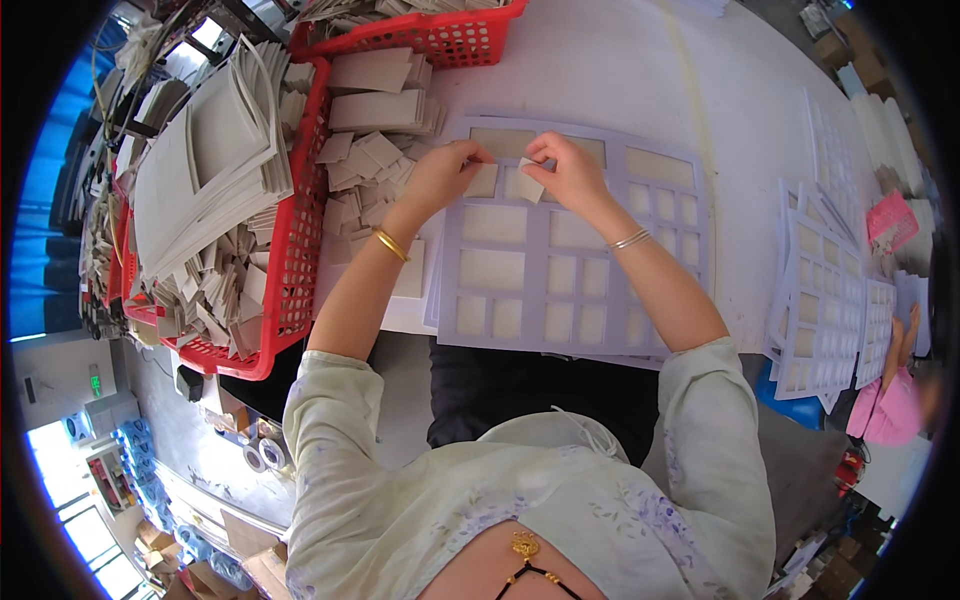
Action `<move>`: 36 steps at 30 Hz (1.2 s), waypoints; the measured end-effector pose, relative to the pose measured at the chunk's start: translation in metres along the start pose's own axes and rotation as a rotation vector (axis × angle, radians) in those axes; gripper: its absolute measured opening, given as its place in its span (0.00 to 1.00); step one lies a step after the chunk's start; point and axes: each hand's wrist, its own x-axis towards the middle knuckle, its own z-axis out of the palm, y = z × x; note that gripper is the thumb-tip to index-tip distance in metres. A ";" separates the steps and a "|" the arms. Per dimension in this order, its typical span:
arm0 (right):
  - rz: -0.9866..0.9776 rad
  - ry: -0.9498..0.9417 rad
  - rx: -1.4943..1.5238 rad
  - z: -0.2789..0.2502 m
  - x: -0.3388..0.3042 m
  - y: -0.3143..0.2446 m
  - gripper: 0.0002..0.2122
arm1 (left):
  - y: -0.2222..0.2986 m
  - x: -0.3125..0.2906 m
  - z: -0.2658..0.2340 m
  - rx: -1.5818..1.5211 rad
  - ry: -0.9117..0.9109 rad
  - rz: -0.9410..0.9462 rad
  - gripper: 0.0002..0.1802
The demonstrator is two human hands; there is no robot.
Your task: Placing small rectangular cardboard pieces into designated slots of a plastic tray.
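Observation:
On the white table in front of me lies a stack of pale lilac cut-out sheets (535,235) with rectangular and square windows, many of them showing grey-beige board. My right hand (570,175) pinches a small off-white card square (530,183) between thumb and fingers, tilted just above the sheet's upper part. My left hand (445,175) is bent over the sheet's upper left, fingertips drawn together beside a small window. Whether those left fingers hold a piece is hidden from this side.
Loose card squares (365,160) and stacked card rectangles (375,108) lie left of the sheets. A red basket (300,240) full of card pieces stands farther left, another red basket (450,40) behind. More cut-out sheets (820,300) lean at right, near a person in pink (885,412).

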 end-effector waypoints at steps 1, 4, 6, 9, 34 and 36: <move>0.001 -0.004 0.000 0.001 0.003 0.001 0.10 | -0.003 0.002 0.002 -0.002 0.000 -0.003 0.08; 0.019 -0.116 0.034 0.004 0.013 0.001 0.08 | -0.010 0.005 0.007 0.060 0.005 0.035 0.08; -0.011 -0.184 0.035 0.006 0.016 0.003 0.07 | -0.007 0.004 0.010 0.078 0.040 0.024 0.09; 0.026 -0.255 0.040 0.006 0.021 0.003 0.07 | -0.006 0.004 0.010 0.139 0.050 0.073 0.09; -0.301 -0.251 -0.572 0.014 0.009 -0.003 0.04 | 0.084 -0.207 -0.102 0.210 0.658 0.205 0.12; -0.321 -0.350 -0.644 0.010 0.015 -0.007 0.04 | 0.073 -0.234 -0.129 0.242 0.793 0.032 0.13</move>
